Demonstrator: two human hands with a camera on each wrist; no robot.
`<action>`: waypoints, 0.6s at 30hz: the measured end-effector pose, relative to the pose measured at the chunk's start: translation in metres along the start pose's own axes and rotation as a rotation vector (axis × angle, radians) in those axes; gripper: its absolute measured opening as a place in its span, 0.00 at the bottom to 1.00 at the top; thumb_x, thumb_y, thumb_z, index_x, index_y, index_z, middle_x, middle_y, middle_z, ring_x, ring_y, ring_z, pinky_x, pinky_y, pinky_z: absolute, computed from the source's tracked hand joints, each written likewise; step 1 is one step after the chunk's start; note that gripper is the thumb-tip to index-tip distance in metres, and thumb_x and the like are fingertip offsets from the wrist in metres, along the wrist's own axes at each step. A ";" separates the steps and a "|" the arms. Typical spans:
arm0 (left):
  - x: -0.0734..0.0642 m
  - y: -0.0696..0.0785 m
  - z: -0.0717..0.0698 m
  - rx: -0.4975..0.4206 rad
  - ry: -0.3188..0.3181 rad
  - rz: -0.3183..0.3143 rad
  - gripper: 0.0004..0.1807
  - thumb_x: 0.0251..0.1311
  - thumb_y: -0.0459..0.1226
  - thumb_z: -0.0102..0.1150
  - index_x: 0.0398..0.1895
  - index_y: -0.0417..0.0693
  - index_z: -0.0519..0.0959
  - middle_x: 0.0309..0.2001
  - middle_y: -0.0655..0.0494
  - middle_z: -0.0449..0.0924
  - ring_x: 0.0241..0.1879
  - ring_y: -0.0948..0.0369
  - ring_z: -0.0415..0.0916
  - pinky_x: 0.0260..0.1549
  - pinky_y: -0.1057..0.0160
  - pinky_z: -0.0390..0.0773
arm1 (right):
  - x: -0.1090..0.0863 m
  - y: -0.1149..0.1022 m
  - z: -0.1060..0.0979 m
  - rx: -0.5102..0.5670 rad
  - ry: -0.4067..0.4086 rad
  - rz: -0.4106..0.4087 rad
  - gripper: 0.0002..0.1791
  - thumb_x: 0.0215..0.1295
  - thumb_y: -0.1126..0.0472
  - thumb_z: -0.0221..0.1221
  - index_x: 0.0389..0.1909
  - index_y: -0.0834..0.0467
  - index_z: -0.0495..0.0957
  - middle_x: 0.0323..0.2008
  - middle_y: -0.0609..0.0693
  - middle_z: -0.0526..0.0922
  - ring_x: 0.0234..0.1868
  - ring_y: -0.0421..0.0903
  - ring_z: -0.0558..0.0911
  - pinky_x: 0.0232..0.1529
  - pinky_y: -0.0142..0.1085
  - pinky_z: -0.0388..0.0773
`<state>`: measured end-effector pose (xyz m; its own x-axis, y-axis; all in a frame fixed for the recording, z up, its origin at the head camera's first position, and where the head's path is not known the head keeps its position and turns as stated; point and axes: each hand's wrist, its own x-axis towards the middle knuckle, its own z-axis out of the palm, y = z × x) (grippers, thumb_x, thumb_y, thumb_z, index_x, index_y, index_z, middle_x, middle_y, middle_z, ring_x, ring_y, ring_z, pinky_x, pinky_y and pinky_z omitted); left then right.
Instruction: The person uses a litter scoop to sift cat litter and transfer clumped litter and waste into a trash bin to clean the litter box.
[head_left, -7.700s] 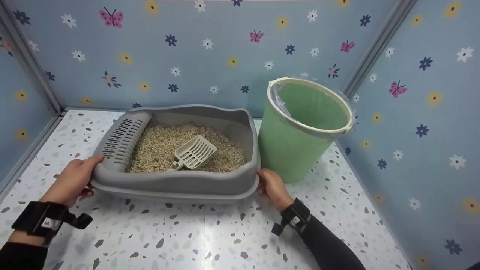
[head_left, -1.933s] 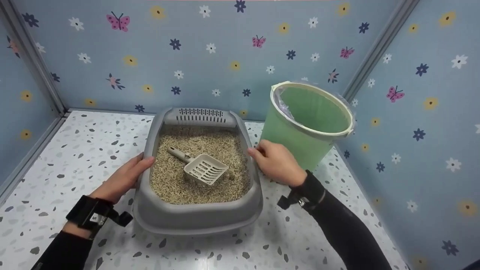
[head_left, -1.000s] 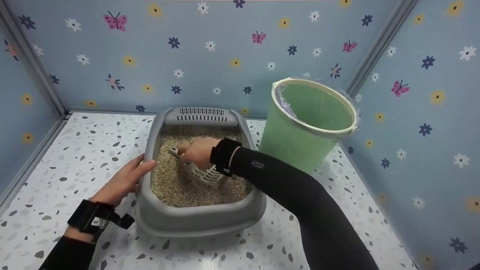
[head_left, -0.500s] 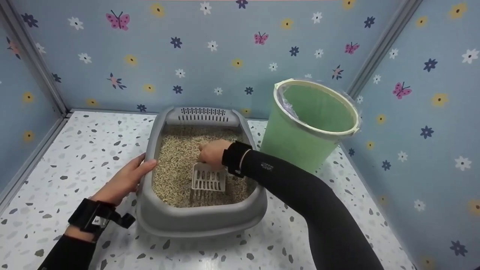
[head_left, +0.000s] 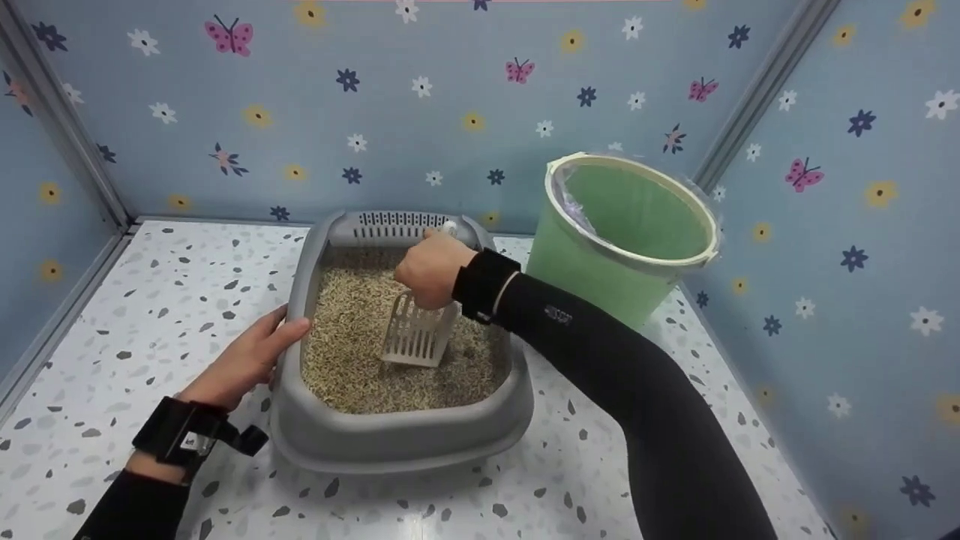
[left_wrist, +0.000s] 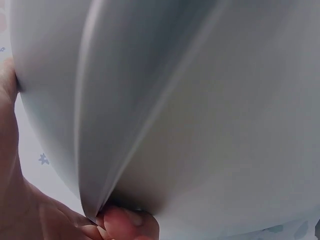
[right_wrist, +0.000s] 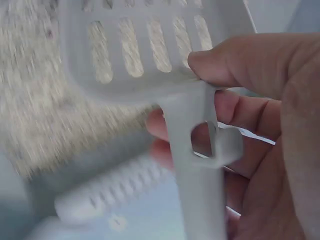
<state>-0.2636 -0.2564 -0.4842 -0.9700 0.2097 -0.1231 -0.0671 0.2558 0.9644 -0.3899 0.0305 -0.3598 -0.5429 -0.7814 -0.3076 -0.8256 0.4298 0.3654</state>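
Observation:
A grey litter box [head_left: 397,442] stands on the speckled surface, its slotted end at the back, with tan litter [head_left: 341,375] inside. My left hand [head_left: 244,360] grips its left side, thumb at the rim. In the left wrist view, fingertips [left_wrist: 127,222] curl under the box's ledge. Above the litter, my right hand [head_left: 435,268] holds a beige slotted litter scoop [head_left: 414,341] by its handle. The scoop tilts with its blade toward me and its handle end toward the back. The right wrist view shows thumb and fingers round the handle [right_wrist: 197,195], near the blade.
A green bin [head_left: 592,289] with a pale rim and a clear liner stands close to the box's right side. Flower-patterned panels [head_left: 420,150] rise behind and at both sides. Speckled surface [head_left: 165,300] extends left of the box and in front.
The litter box has been turned so its slotted end moved from left to back. My right hand left the box's side, took hold of the scoop and raised it. My left hand stays on the box.

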 end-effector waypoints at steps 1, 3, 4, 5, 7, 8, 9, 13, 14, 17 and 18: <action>0.000 0.000 0.000 0.002 0.001 0.001 0.51 0.86 0.61 0.45 0.92 0.42 0.37 0.79 0.25 0.64 0.65 0.39 0.78 0.46 0.51 0.89 | -0.002 0.002 -0.005 -0.007 0.009 0.009 0.05 0.78 0.59 0.60 0.38 0.51 0.78 0.28 0.48 0.75 0.30 0.47 0.71 0.55 0.48 0.82; 0.000 0.000 0.001 0.005 0.006 -0.004 0.51 0.86 0.62 0.46 0.92 0.43 0.37 0.79 0.26 0.63 0.65 0.39 0.78 0.46 0.52 0.90 | -0.005 0.006 -0.011 -0.049 0.035 0.030 0.07 0.80 0.60 0.59 0.38 0.53 0.75 0.27 0.47 0.71 0.27 0.46 0.69 0.41 0.47 0.84; 0.000 0.000 0.001 0.005 0.006 -0.004 0.51 0.86 0.62 0.46 0.92 0.43 0.37 0.79 0.25 0.63 0.65 0.39 0.78 0.46 0.52 0.90 | -0.006 0.008 -0.013 -0.083 0.052 0.044 0.08 0.83 0.59 0.58 0.38 0.53 0.74 0.26 0.46 0.69 0.26 0.45 0.67 0.33 0.46 0.82; 0.000 0.000 0.000 0.008 0.007 -0.004 0.51 0.86 0.62 0.46 0.92 0.42 0.36 0.80 0.25 0.62 0.65 0.39 0.78 0.46 0.52 0.90 | -0.007 0.010 -0.014 -0.121 0.074 0.056 0.10 0.85 0.58 0.56 0.38 0.53 0.73 0.24 0.46 0.67 0.24 0.44 0.65 0.29 0.44 0.79; 0.001 0.001 0.000 0.013 0.009 -0.005 0.51 0.86 0.62 0.45 0.92 0.42 0.36 0.80 0.25 0.61 0.65 0.38 0.78 0.46 0.53 0.89 | -0.009 0.012 -0.012 -0.200 0.114 0.084 0.13 0.89 0.54 0.53 0.39 0.53 0.70 0.21 0.44 0.62 0.21 0.42 0.62 0.22 0.41 0.74; 0.001 0.001 0.000 0.012 0.011 -0.009 0.51 0.86 0.62 0.46 0.92 0.43 0.37 0.80 0.25 0.62 0.65 0.38 0.78 0.46 0.52 0.90 | -0.009 0.013 -0.011 -0.240 0.130 0.097 0.14 0.91 0.53 0.51 0.39 0.52 0.69 0.20 0.44 0.60 0.20 0.42 0.60 0.20 0.40 0.72; 0.000 0.000 0.000 0.011 0.011 -0.007 0.51 0.86 0.62 0.46 0.92 0.43 0.37 0.80 0.25 0.62 0.65 0.38 0.78 0.46 0.52 0.90 | -0.008 0.013 -0.008 -0.264 0.140 0.109 0.15 0.92 0.52 0.49 0.39 0.52 0.68 0.19 0.43 0.59 0.19 0.41 0.59 0.18 0.39 0.70; -0.001 -0.001 -0.001 0.003 0.009 -0.001 0.50 0.87 0.62 0.46 0.93 0.46 0.38 0.78 0.27 0.66 0.62 0.40 0.81 0.45 0.51 0.90 | -0.004 0.010 0.003 -0.265 0.132 0.139 0.16 0.93 0.47 0.47 0.42 0.52 0.69 0.20 0.44 0.69 0.20 0.42 0.68 0.28 0.39 0.80; -0.002 -0.002 -0.001 -0.001 0.009 -0.001 0.49 0.87 0.62 0.46 0.93 0.46 0.38 0.78 0.27 0.67 0.62 0.40 0.81 0.45 0.50 0.90 | -0.003 0.009 0.006 -0.258 0.124 0.147 0.16 0.93 0.48 0.47 0.43 0.53 0.71 0.24 0.45 0.75 0.23 0.43 0.73 0.34 0.41 0.83; -0.002 -0.002 0.000 -0.002 0.007 0.004 0.49 0.87 0.62 0.46 0.93 0.46 0.39 0.78 0.28 0.67 0.62 0.41 0.81 0.46 0.50 0.90 | 0.001 0.006 0.012 -0.257 0.092 0.153 0.17 0.92 0.47 0.48 0.46 0.54 0.77 0.38 0.48 0.85 0.35 0.46 0.82 0.47 0.43 0.84; -0.001 -0.002 0.000 -0.002 0.006 0.005 0.49 0.87 0.62 0.46 0.93 0.46 0.38 0.78 0.28 0.67 0.61 0.41 0.81 0.46 0.50 0.90 | 0.002 0.005 0.014 -0.264 0.079 0.151 0.17 0.91 0.48 0.49 0.47 0.55 0.78 0.42 0.50 0.86 0.38 0.47 0.84 0.46 0.43 0.84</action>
<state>-0.2622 -0.2574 -0.4862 -0.9718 0.2049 -0.1170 -0.0628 0.2534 0.9653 -0.3972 0.0375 -0.3706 -0.6339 -0.7552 -0.1670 -0.6629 0.4193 0.6202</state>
